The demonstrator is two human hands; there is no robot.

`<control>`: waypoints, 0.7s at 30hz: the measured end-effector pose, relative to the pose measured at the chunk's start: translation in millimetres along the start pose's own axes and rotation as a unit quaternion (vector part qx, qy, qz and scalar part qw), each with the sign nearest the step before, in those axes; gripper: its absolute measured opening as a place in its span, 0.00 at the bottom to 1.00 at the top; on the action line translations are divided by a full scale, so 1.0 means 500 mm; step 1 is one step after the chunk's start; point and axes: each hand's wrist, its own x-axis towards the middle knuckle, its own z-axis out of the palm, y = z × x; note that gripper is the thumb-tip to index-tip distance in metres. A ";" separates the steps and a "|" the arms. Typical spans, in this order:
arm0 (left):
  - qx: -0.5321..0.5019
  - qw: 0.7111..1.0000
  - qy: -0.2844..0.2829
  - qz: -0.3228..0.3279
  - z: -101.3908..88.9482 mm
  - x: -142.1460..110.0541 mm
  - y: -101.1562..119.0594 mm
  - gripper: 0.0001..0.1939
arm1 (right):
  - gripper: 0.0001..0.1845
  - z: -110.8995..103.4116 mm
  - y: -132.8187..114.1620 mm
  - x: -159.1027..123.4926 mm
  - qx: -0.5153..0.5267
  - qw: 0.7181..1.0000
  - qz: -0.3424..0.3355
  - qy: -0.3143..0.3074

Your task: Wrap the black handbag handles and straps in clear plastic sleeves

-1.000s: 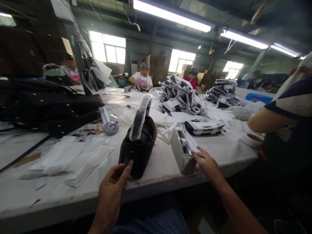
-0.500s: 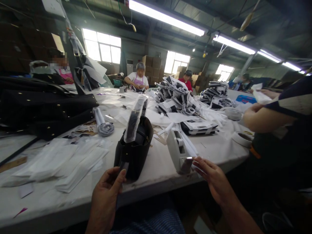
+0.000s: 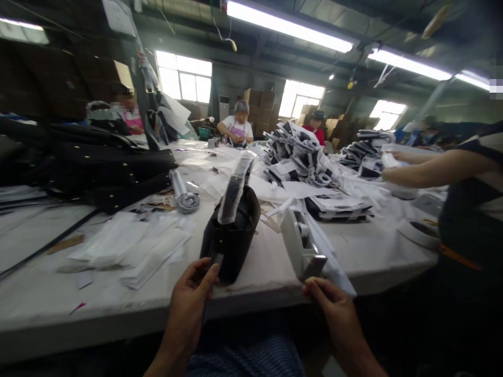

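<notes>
A black handbag (image 3: pixel 231 246) stands upright near the table's front edge, its arched handle (image 3: pixel 234 193) wrapped in pale film. My left hand (image 3: pixel 192 293) pinches the end of a dark strap (image 3: pixel 216 258) at the bag's near side, thumb on top. To the right of the bag is a pale grey tape dispenser (image 3: pixel 296 238) with a roll inside. Just below its front lip, my right hand (image 3: pixel 334 306) has thumb and fingers pinched together on a short strip of tape (image 3: pixel 314 267) coming off the dispenser. The strip's lower end is hidden by the fingertips.
White wrapping sheets (image 3: pixel 113 241) and a coiled roll (image 3: pixel 186 201) lie left. Black bags (image 3: pixel 118 162) are heaped behind them. A pile of wrapped pieces (image 3: pixel 298 152) and a wrapped flat bundle (image 3: pixel 340 207) lie beyond the dispenser. A co-worker's arm (image 3: pixel 436 170) reaches in at right, near a tape roll (image 3: pixel 418 232).
The view has swung left, so everything sits further right. My right hand has moved from beside the dispenser's lip to below it. The left hand keeps its pinch. The co-worker's arm reaches further out.
</notes>
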 end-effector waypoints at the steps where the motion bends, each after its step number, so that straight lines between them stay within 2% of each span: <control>1: -0.001 1.000 -0.005 0.006 0.000 -0.002 0.000 0.25 | 0.17 0.020 -0.015 -0.014 -0.028 0.998 -0.027 -0.052; 3: 0.001 1.000 -0.015 0.019 0.002 -0.004 0.001 0.23 | 0.13 0.071 -0.055 -0.036 -0.062 0.982 -0.078 -0.162; 6: 0.009 0.999 -0.015 0.032 0.004 -0.006 0.004 0.21 | 0.13 0.165 -0.116 -0.049 -0.059 0.948 -0.128 -0.287; 8: 0.011 0.999 -0.013 0.038 0.004 -0.006 0.005 0.21 | 0.14 0.226 -0.143 -0.044 -0.038 0.936 -0.129 -0.325; 11: 0.007 0.998 -0.029 0.046 0.002 -0.006 0.005 0.19 | 0.15 0.295 -0.157 -0.025 -0.024 0.934 -0.110 -0.339; 13: 0.006 0.998 -0.040 0.051 -0.001 -0.004 0.003 0.19 | 0.16 0.322 -0.154 -0.011 -0.048 0.938 -0.104 -0.327; 16: 0.005 0.998 -0.051 0.046 -0.008 -0.001 0.004 0.18 | 0.19 0.337 -0.147 0.007 -0.096 0.939 -0.087 -0.319; 21: -0.023 0.995 -0.095 0.012 -0.018 -0.003 0.013 0.17 | 0.19 0.332 -0.142 0.027 -0.068 0.918 -0.050 -0.387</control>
